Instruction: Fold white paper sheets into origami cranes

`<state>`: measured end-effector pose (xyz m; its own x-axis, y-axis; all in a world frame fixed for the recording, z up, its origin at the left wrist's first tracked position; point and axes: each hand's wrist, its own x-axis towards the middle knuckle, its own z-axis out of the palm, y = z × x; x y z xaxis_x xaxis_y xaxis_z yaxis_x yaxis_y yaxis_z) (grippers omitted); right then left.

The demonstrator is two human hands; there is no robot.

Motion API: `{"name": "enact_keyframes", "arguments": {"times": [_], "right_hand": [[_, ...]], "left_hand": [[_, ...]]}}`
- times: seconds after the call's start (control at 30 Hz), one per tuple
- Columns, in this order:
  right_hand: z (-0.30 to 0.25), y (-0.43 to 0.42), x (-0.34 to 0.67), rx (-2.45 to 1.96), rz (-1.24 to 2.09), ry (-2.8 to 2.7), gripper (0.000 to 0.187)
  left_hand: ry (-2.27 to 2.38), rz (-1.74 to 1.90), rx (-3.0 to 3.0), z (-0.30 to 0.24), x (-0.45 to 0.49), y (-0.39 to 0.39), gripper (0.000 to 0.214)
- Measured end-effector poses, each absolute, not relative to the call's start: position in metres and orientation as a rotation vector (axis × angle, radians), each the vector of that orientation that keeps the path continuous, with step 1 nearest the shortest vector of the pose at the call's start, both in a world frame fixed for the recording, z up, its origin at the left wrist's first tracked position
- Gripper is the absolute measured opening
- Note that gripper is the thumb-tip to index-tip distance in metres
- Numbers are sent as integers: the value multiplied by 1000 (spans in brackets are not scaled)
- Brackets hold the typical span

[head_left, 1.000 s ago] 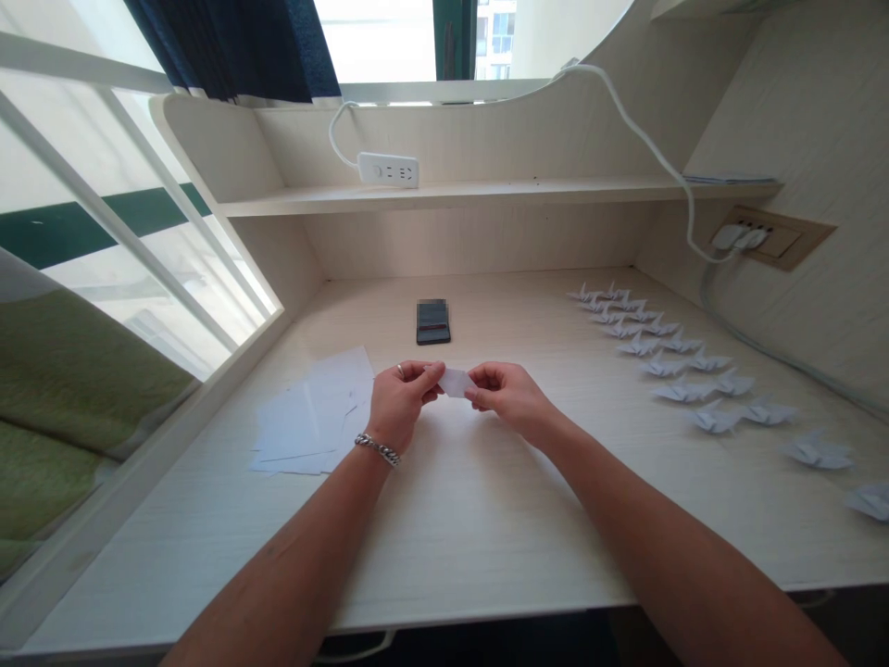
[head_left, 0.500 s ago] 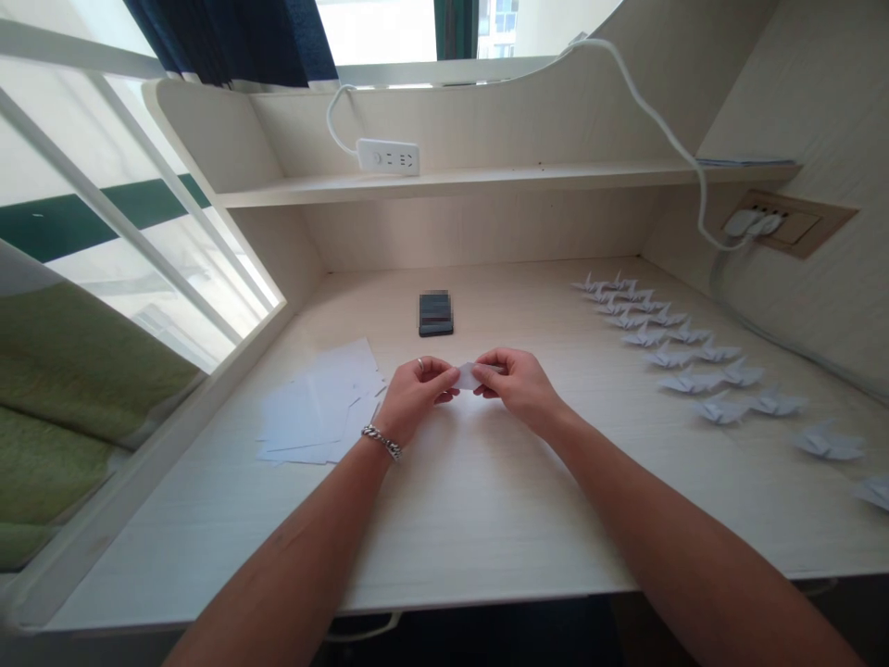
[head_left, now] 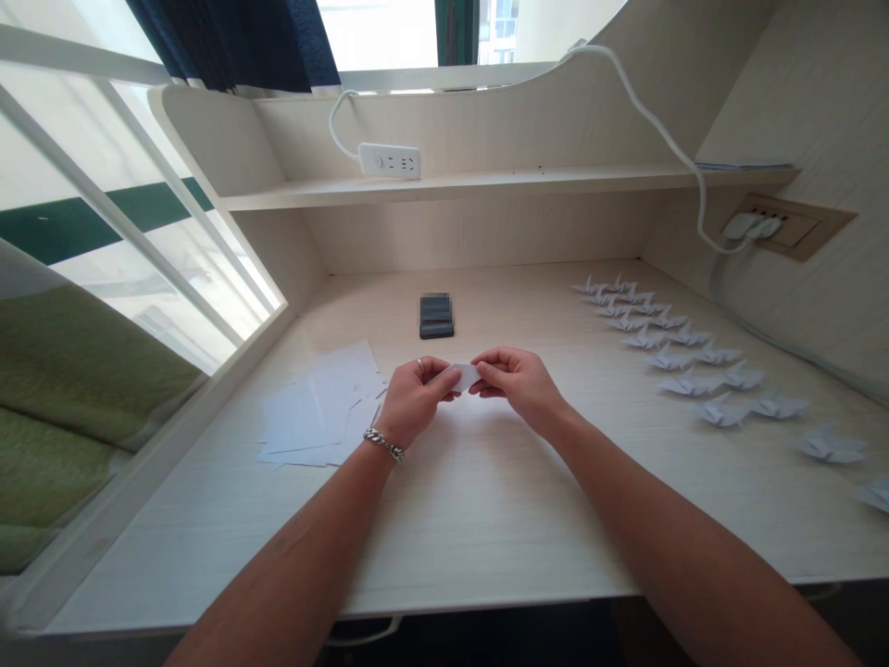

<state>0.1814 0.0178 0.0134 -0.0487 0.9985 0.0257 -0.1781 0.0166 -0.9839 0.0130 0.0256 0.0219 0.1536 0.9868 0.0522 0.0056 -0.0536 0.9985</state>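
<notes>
A small folded piece of white paper (head_left: 466, 375) is held between my two hands over the middle of the desk. My left hand (head_left: 420, 391), with a ring and a chain bracelet, pinches its left end between thumb and fingers. At its right end, the thumb and fingertips of my right hand (head_left: 515, 380) close on the paper. The fingers partly cover the paper, so its full fold cannot be made out. Left of my left hand lies a loose pile of white paper sheets (head_left: 312, 408).
Several folded paper cranes (head_left: 687, 383) stand in rows along the right side of the desk (head_left: 486, 528). A dark, blurred device (head_left: 436, 317) lies beyond my hands. A power strip (head_left: 390, 160) rests on the shelf, its white cable running to a wall socket (head_left: 792, 225).
More of the paper shows between my fingers now, and its visible shape has altered slightly. Both hands stay in nearly the same place. The camera view has shifted a little.
</notes>
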Motion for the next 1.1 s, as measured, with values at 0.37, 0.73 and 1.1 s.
{"name": "enact_keyframes", "arguments": {"times": [0.37,0.73,1.1], "right_hand": [[13,15,180,-1060,1255,-1242,33],[11,15,178,-1033,1224,-1305,26],[12,14,180,-1048,1115,-1299,32]], "left_hand": [[977,1236,1265,21,11,26,37],[990,1223,1366,20,16,24,22],[979,1240,1426,19,14,23,33]]}}
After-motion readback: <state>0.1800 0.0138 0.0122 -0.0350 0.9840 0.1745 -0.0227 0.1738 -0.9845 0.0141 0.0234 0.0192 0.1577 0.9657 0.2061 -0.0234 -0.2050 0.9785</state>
